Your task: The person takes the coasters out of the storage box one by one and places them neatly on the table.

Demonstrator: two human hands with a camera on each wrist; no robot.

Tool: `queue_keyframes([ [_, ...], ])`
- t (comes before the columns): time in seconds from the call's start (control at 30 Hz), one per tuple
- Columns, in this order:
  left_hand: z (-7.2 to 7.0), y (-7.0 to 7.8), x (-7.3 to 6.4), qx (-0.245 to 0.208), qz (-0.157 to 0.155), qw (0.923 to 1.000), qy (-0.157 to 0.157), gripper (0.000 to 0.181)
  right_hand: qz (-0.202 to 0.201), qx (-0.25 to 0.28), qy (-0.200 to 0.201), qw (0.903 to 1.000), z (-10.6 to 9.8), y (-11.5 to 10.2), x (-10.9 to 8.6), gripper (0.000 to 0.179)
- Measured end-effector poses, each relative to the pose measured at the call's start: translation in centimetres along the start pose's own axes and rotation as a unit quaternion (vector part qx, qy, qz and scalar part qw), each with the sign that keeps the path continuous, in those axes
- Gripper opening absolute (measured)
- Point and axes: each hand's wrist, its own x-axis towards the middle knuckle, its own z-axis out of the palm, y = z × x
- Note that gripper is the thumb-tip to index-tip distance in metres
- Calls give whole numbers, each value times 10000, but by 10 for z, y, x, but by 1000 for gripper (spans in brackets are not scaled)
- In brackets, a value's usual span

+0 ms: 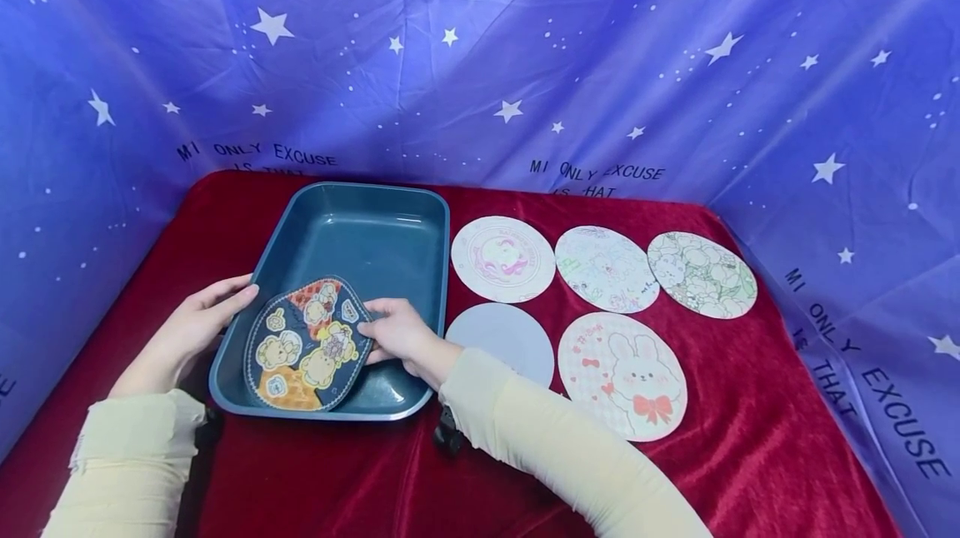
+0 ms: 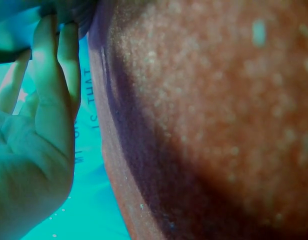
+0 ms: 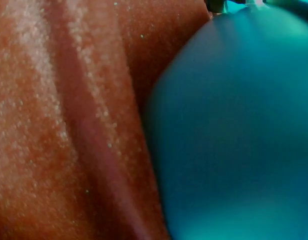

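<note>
My right hand (image 1: 401,334) pinches the right edge of a round dark-blue mat (image 1: 318,355) printed with cartoon bears and orange patches. The mat overlaps the front left part of a deep teal tray (image 1: 382,221), its lower edge near the tray's front wall. On the tray's left rim, my left hand (image 1: 198,321) holds with thumb and fingers. In the left wrist view, fingers (image 2: 46,90) reach up to the tray's side. The right wrist view shows the tray's outer wall (image 3: 234,130), while most of the right hand lies outside it.
Right of the tray lie several round mats: one with a pink print (image 1: 502,259), a pastel one (image 1: 607,269), a green floral one (image 1: 701,276), a plain grey one (image 1: 502,342) and a bunny one (image 1: 622,376). Red cloth (image 1: 750,405) covers the table; starry blue curtains (image 1: 480,63) surround it.
</note>
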Motion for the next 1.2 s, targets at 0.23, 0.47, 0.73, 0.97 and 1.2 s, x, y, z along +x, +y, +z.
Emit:
queue_keyframes([
  [0.23, 2, 1, 1, -39, -26, 10000, -3, 72, -374, 35, 318, 9988, -2, -2, -3, 34],
  [0.47, 2, 2, 3, -46, -51, 10000, 0, 72, -553, 253, 362, 9975, -4, -4, -4, 32],
  [0.73, 5, 6, 1, 531, -82, 9982, 248, 77, -718, 318, 322, 9964, -5, -6, -9, 32],
  [0.97, 9, 7, -2, 1099, -69, 9923, 573, 74, -759, 348, 270, 9961, -9, -10, -15, 32],
  [1.2, 15, 7, -4, 1277, 176, 9888, 757, 71, -804, 669, 302, 9941, -19, -15, -22, 31],
])
